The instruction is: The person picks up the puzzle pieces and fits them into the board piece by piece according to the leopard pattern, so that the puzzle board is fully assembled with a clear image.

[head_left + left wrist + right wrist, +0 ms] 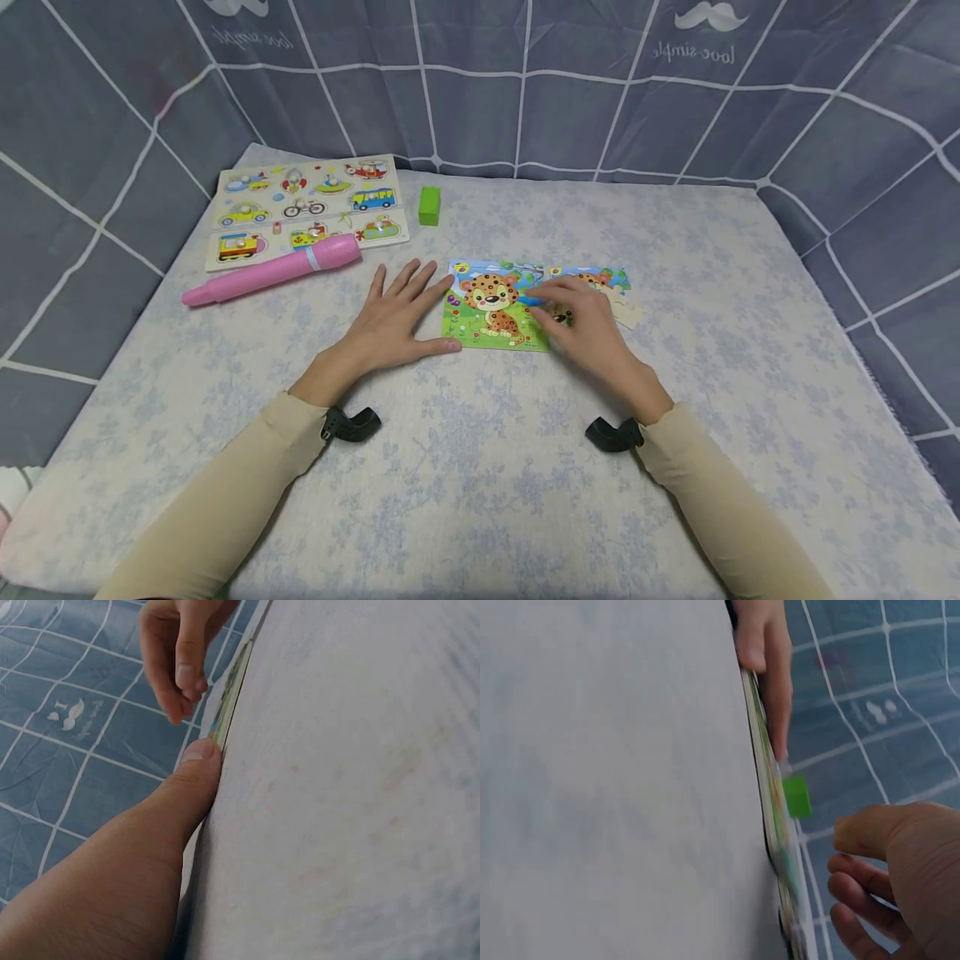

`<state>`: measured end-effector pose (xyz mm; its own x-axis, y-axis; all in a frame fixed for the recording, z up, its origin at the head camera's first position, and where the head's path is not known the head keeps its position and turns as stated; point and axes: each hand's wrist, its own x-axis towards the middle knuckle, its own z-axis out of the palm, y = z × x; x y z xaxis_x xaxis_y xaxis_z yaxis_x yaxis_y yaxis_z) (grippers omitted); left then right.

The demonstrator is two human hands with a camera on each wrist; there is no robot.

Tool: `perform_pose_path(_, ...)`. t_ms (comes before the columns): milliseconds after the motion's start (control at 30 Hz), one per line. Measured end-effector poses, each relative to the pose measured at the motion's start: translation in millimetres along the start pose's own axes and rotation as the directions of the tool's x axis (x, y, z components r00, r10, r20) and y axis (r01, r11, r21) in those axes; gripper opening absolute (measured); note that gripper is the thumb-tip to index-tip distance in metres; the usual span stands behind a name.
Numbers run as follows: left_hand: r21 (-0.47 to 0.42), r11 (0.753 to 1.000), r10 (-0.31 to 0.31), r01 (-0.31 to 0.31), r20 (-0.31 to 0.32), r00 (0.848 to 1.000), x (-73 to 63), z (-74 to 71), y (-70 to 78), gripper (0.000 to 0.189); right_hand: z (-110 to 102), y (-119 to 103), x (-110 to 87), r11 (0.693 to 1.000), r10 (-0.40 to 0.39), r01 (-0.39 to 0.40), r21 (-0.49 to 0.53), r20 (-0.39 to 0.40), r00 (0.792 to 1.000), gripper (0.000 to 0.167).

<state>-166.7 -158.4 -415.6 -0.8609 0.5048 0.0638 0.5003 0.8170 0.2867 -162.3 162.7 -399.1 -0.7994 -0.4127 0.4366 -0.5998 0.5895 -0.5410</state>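
A leopard jigsaw puzzle (495, 312) lies flat on the table, its picture showing a cartoon leopard on green grass. My left hand (393, 321) lies with fingers spread at its left side, the thumb touching the lower left edge. In the left wrist view that thumb (199, 754) rests against the board's rim. Over the right edge hovers my right hand (581, 321), fingers loosely bent. A blue patch (530, 301) shows between its fingertips; whether it is printed is unclear. In the right wrist view nothing shows between the thumb and fingers. Partly hidden beneath this hand is a similar leopard picture (611, 277).
A pale, plain piece (626, 310) lies right of my right hand. At the back left is a vehicle peg puzzle board (307, 187), with a thick pink pen-shaped stick (273, 271) across its front edge. A green block (430, 206) stands behind the leopard puzzle.
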Motion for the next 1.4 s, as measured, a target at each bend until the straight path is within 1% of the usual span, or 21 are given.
perform_pose_path(167,-0.003,1.0,-0.01,0.01,0.003,1.0,-0.4,-0.4,-0.8,0.103,-18.9,18.7,-3.6,0.995,0.101,-0.103,-0.021,-0.062,0.993,0.023)
perform_pose_path(233,-0.003,1.0,-0.014,0.014,0.005,1.0,-0.8,-0.3,-1.2,0.102,-27.6,24.8,-5.0,0.988,0.145,-0.149,-0.048,-0.08,0.986,0.023)
perform_pose_path(333,-0.002,1.0,-0.011,0.011,0.007,1.0,-1.1,-0.5,-1.3,0.102,-40.4,32.4,-8.8,0.969,0.215,-0.225,-0.1,-0.101,0.971,0.027)
perform_pose_path(433,0.0,1.0,-0.01,0.01,0.006,1.0,-1.4,-0.9,-1.2,0.102,-50.2,39.7,-12.4,0.947,0.275,-0.285,-0.15,-0.085,0.958,0.033)
perform_pose_path(500,0.0,1.0,-0.012,0.012,0.006,1.0,-1.7,-1.0,-1.3,0.102,-54.5,43.7,-14.3,0.936,0.301,-0.307,-0.172,-0.06,0.952,0.037)
perform_pose_path(667,0.003,1.0,-0.009,0.009,0.003,1.0,-0.9,-0.8,-1.9,0.102,-61.0,50.0,-17.4,0.93,0.329,-0.323,-0.176,0.003,0.944,0.039)
perform_pose_path(833,0.01,1.0,-0.001,0.001,-0.001,1.0,1.9,0.7,-2.5,0.103,-65.5,52.9,-19.9,0.93,0.335,-0.325,-0.17,0.035,0.941,0.039)
perform_pose_path(933,0.012,1.0,-0.004,0.004,-0.002,1.0,2.9,1.1,-2.0,0.103,-66.7,54.3,-20.7,0.939,0.307,-0.296,-0.175,0.037,0.951,0.038)
perform_pose_path(1000,0.009,1.0,-0.005,0.005,-0.001,1.0,3.0,1.1,-1.9,0.103,-66.5,55.2,-20.7,0.947,0.27,-0.261,-0.186,0.026,0.963,0.032)
perform_pose_path(1100,0.008,1.0,-0.007,0.007,0.003,1.0,2.8,1.1,-1.9,0.103,-65.1,57.2,-20.7,0.958,0.22,-0.219,-0.184,-0.016,0.975,0.023)
perform_pose_path(1167,0.007,1.0,-0.008,0.008,0.004,1.0,2.6,1.2,-1.8,0.103,-64.2,59.0,-21.0,0.963,0.197,-0.206,-0.175,-0.063,0.978,0.021)
perform_pose_path(1267,0.005,1.0,-0.01,0.01,0.003,1.0,2.3,1.3,-1.6,0.103,-63.3,61.4,-22.1,0.965,0.184,-0.207,-0.158,-0.149,0.972,0.02)
perform_pose_path(1400,-0.002,1.0,-0.008,0.008,0.001,1.0,1.5,1.6,-1.6,0.103,-61.7,65.5,-23.0,0.967,0.17,-0.204,-0.151,-0.216,0.961,0.018)
